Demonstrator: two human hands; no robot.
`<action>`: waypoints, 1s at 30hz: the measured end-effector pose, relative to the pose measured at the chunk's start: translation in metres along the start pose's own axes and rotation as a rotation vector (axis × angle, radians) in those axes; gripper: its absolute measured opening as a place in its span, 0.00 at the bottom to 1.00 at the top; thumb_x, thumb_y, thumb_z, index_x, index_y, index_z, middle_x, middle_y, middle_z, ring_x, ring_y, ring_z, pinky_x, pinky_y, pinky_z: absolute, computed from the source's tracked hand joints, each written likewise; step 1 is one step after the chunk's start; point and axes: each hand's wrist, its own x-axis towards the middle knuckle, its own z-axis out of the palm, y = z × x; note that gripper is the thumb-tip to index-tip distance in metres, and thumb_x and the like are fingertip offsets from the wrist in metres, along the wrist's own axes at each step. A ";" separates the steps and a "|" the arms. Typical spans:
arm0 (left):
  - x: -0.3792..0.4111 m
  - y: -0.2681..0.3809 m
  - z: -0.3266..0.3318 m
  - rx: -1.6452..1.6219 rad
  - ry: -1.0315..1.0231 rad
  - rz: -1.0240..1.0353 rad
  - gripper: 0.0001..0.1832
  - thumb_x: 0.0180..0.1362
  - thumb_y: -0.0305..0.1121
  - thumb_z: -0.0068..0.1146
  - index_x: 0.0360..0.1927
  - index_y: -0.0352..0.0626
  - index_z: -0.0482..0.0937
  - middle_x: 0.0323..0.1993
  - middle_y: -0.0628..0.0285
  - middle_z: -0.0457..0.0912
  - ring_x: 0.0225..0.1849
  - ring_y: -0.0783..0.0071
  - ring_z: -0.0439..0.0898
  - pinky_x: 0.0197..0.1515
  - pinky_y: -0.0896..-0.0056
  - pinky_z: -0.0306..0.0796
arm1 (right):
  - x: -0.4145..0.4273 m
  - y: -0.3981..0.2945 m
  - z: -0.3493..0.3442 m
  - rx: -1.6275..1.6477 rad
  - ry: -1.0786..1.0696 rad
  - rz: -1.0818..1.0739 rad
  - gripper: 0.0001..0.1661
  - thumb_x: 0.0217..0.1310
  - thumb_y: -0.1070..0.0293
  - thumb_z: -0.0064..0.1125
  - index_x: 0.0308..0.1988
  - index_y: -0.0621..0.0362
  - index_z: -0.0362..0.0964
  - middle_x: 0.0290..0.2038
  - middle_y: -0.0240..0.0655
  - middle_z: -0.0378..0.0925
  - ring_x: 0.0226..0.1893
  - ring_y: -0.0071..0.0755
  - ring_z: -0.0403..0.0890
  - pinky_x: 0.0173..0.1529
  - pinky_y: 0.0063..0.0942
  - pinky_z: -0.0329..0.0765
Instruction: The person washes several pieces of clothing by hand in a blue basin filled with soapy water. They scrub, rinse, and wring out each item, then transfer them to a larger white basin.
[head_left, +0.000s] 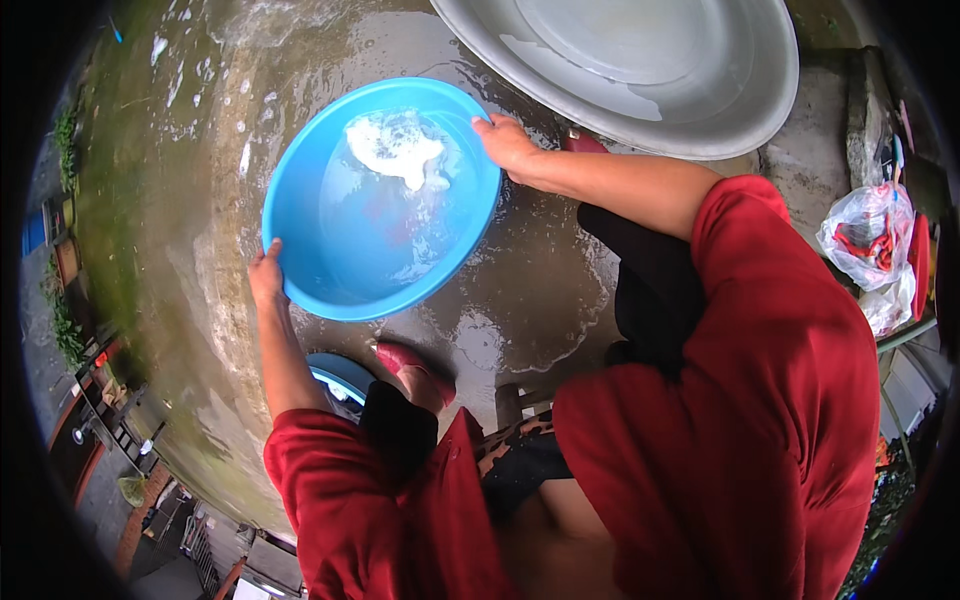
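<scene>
A round blue plastic basin (300, 202) is held between my two hands over the wet ground. My left hand (268, 276) grips its rim at the lower left, thumb over the edge. At the upper right of the rim, my right hand (507, 142) has its thumb on top and its fingers outside. Water lies in the basin, with a patch of white foam (394, 146) on it. Whether the basin touches the ground cannot be told.
A large grey metal basin (720, 112) with a little water stands at the top right. Below my left forearm is a second, partly hidden tub (341, 367). Clear plastic bags (862, 225), one with red things inside, lie at the far right. Wet, foamy concrete (202, 300) surrounds my feet.
</scene>
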 end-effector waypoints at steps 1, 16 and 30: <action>0.013 0.017 -0.008 0.000 -0.026 -0.003 0.15 0.56 0.32 0.51 0.39 0.27 0.73 0.31 0.51 0.78 0.28 0.66 0.78 0.32 0.68 0.73 | 0.005 -0.006 0.003 0.064 -0.024 0.083 0.20 0.62 0.60 0.42 0.44 0.67 0.66 0.39 0.46 0.75 0.39 0.44 0.77 0.38 0.38 0.74; 0.017 0.401 0.121 0.469 -0.338 0.577 0.15 0.56 0.43 0.54 0.20 0.45 0.72 0.10 0.74 0.66 0.08 0.88 0.62 0.09 0.92 0.60 | 0.066 -0.036 0.070 0.615 -0.732 0.554 0.08 0.60 0.66 0.41 0.29 0.56 0.63 0.23 0.33 0.66 0.19 0.27 0.68 0.19 0.24 0.67; -0.084 0.247 -0.055 0.228 0.093 0.538 0.19 0.57 0.40 0.48 0.46 0.35 0.71 0.28 0.62 0.77 0.25 0.80 0.75 0.26 0.80 0.71 | 0.000 -0.112 0.089 0.081 0.079 -0.326 0.28 0.61 0.69 0.40 0.60 0.63 0.50 0.53 0.50 0.65 0.52 0.43 0.69 0.54 0.32 0.67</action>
